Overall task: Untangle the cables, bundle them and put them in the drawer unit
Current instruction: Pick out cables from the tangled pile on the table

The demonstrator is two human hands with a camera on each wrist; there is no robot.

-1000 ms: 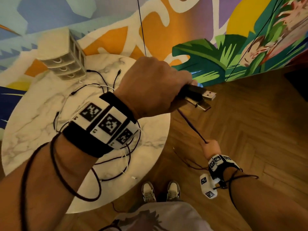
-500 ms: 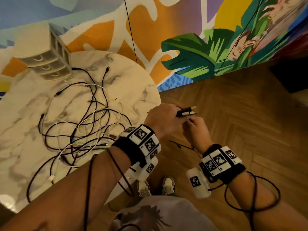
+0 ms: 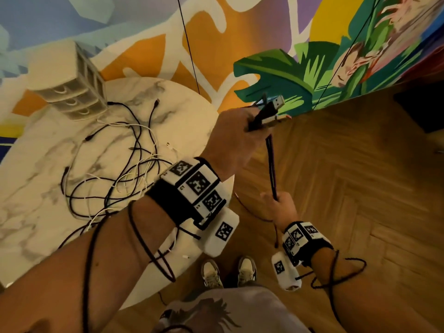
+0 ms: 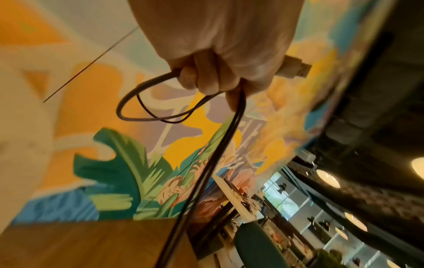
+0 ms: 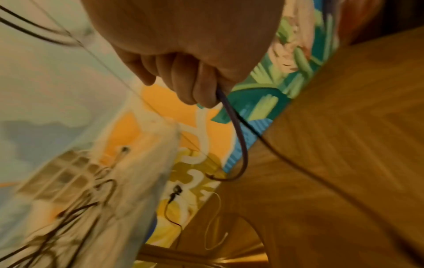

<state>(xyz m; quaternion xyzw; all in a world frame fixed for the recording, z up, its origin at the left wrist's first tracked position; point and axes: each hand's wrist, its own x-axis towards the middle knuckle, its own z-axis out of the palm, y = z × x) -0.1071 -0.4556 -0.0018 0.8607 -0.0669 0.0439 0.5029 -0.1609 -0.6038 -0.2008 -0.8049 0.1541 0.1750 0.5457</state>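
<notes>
Doubled dark cable with silver USB plugs (image 3: pixel 271 150), stretched taut in the air beside round white marble table (image 3: pixel 36 164); upper end clenched in left hand (image 3: pixel 236 138), lower part pinched by right hand (image 3: pixel 280 207); beige three-drawer unit (image 3: pixel 72 92) behind tangled black and white cables (image 3: pixel 115 169)

A white marble pattern with grey veins was shown on the round table (image 3: pixel 36 145). Black and white cables (image 3: pixel 125 169) were tangled on it near the cream drawer unit (image 3: pixel 72 92). Orange, blue, purple and green leaf shapes were painted on the far mural (image 3: pixel 276 75); a brown herringbone pattern covered the floor (image 3: pixel 360 176).
</notes>
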